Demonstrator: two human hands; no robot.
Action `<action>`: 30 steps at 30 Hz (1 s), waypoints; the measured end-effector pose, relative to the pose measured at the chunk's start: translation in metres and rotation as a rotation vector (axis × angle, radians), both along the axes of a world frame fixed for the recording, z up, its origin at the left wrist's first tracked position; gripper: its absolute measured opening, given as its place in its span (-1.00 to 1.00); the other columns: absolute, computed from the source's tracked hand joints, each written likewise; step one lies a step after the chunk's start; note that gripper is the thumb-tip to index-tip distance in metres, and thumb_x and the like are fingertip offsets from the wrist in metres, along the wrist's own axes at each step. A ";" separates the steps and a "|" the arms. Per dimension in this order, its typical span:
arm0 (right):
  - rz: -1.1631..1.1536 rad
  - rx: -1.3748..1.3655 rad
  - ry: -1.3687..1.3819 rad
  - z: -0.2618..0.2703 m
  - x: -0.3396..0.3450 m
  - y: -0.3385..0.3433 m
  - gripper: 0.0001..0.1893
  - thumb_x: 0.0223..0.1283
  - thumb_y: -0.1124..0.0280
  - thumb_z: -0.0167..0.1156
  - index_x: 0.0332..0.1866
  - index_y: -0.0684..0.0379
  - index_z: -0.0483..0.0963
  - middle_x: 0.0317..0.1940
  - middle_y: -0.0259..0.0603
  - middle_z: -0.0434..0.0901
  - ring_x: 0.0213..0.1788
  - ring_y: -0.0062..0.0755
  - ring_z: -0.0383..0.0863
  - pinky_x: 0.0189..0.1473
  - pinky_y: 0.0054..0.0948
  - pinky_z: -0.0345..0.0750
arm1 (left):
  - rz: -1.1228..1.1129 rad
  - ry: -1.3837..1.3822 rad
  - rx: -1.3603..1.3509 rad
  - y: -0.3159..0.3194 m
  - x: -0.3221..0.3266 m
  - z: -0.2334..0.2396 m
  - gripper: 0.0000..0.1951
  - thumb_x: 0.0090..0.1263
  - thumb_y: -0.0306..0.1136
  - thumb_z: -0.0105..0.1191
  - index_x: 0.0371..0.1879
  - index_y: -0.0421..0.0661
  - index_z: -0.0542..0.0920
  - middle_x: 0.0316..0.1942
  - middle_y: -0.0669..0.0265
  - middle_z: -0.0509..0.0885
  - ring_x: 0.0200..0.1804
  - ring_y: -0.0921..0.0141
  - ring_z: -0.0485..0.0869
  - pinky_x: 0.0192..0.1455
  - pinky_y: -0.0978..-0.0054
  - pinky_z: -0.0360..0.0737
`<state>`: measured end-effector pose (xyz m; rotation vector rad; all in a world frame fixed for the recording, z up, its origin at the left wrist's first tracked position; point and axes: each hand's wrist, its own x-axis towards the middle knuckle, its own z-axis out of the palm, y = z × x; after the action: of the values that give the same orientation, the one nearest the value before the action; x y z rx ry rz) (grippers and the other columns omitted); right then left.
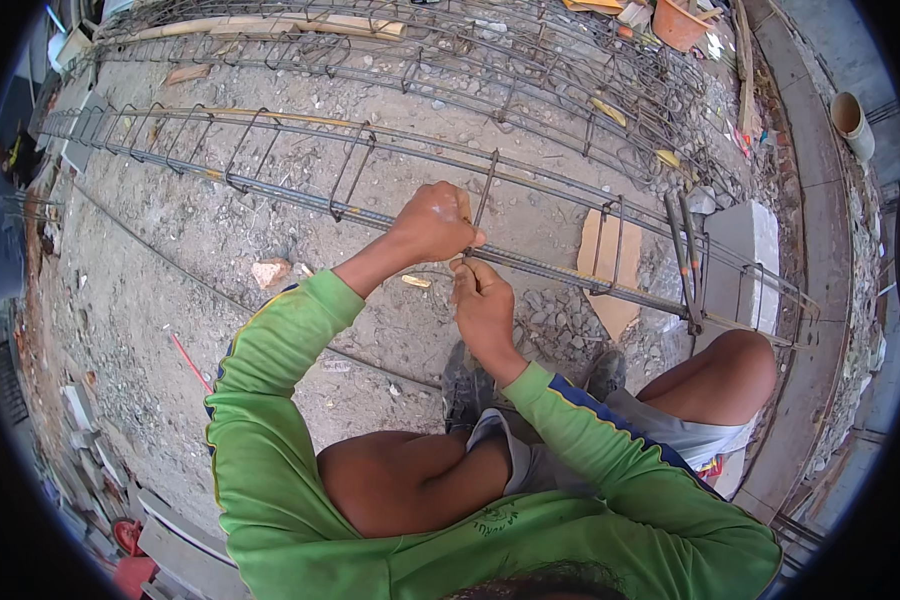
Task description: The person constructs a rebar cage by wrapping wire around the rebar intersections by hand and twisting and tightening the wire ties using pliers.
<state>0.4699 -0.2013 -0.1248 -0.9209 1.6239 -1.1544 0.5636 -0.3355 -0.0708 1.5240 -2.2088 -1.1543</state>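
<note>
A long rebar cage [292,193] made of steel bars with square stirrups crosses in front of me. My left hand [436,221], its fingers curled, is at the lower bars beside a stirrup [487,184]. Just below the same joint, my right hand [484,300] pinches with thumb and forefinger. Whatever is between the fingers of either hand is too small or hidden to name. Pincers with long dark handles [684,259] hang upright on the cage to the right, their head by the lower bar.
A light block [763,262] stands under the cage's right end, another [82,135] under its left. Further cages [420,71] lie beyond. A piece of brown board [607,262] and gravel [562,322] lie below the bars. A loose rod [187,277] crosses the ground.
</note>
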 end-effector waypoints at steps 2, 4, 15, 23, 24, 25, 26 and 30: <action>0.039 -0.024 0.064 0.004 -0.003 0.005 -0.77 0.52 0.39 0.10 0.00 0.32 0.63 -0.56 -0.41 0.52 -0.57 -0.70 0.32 -0.49 -0.50 0.36 | 0.017 -0.001 0.014 0.002 -0.002 0.000 -0.72 0.03 -0.30 0.48 -0.55 -0.24 0.67 -0.50 0.02 0.72 -0.38 0.18 0.74 -0.25 0.30 0.64; 0.086 -0.047 0.125 0.021 -0.006 0.007 -0.77 0.51 0.40 0.10 -0.02 0.32 0.63 -0.56 -0.43 0.50 -0.57 -0.69 0.29 -0.48 -0.48 0.35 | 0.041 -0.004 0.030 0.004 0.000 0.000 -0.72 0.03 -0.31 0.47 -0.55 -0.25 0.67 -0.49 0.01 0.73 -0.37 0.17 0.75 -0.25 0.29 0.64; 0.550 -0.258 0.656 0.062 -0.060 -0.016 -0.88 0.31 0.48 0.12 -0.24 0.27 0.58 -0.53 0.10 0.60 -0.45 0.18 0.63 -0.41 -0.04 0.50 | 0.100 -0.050 -0.180 0.018 -0.009 -0.005 -0.76 0.05 -0.35 0.45 -0.54 -0.26 0.68 -0.49 0.02 0.74 -0.39 0.19 0.76 -0.25 0.29 0.65; 0.733 -0.260 0.823 0.067 -0.058 -0.013 -0.85 0.17 0.49 0.10 -0.24 0.32 0.53 -0.53 0.09 0.63 -0.44 0.14 0.68 -0.37 0.04 0.58 | 0.202 0.129 0.000 0.025 -0.004 -0.001 -0.81 0.09 -0.44 0.44 -0.54 -0.26 0.69 -0.54 0.13 0.73 -0.47 0.36 0.70 -0.31 0.43 0.63; 0.769 -0.190 0.802 0.070 -0.057 -0.012 -0.81 0.13 0.48 0.09 -0.21 0.34 0.56 -0.49 0.11 0.65 -0.39 0.14 0.71 -0.30 0.06 0.60 | 0.240 0.197 0.014 0.026 -0.003 0.000 -0.82 0.09 -0.46 0.45 -0.54 -0.25 0.69 -0.55 0.17 0.73 -0.48 0.42 0.68 -0.34 0.46 0.62; 0.761 -0.188 0.796 0.066 -0.057 -0.009 -0.81 0.13 0.48 0.09 -0.21 0.34 0.56 -0.49 0.11 0.65 -0.39 0.14 0.71 -0.30 0.06 0.60 | 0.233 0.191 0.014 0.027 -0.004 -0.001 -0.82 0.09 -0.46 0.45 -0.54 -0.25 0.69 -0.55 0.17 0.73 -0.48 0.42 0.68 -0.34 0.46 0.62; 0.714 -0.214 0.755 0.060 -0.055 -0.006 -0.85 0.15 0.48 0.10 -0.25 0.34 0.52 -0.57 0.10 0.60 -0.46 0.16 0.67 -0.37 0.05 0.57 | 0.249 0.240 0.025 0.028 -0.004 -0.004 -0.83 0.09 -0.49 0.45 -0.54 -0.25 0.69 -0.55 0.20 0.73 -0.48 0.46 0.67 -0.35 0.49 0.61; 0.655 -0.285 0.680 0.061 -0.052 -0.008 -0.88 0.16 0.48 0.13 -0.39 0.33 0.47 -0.68 0.10 0.53 -0.56 0.22 0.60 -0.43 0.07 0.53 | 0.314 0.309 0.046 0.030 -0.009 -0.004 -0.85 0.10 -0.54 0.44 -0.55 -0.26 0.68 -0.55 0.23 0.72 -0.49 0.52 0.64 -0.39 0.54 0.59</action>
<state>0.4178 -0.2095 -0.0641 -2.0118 1.4653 -0.6353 0.5547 -0.3050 -0.0750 1.5216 -1.6869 -1.2456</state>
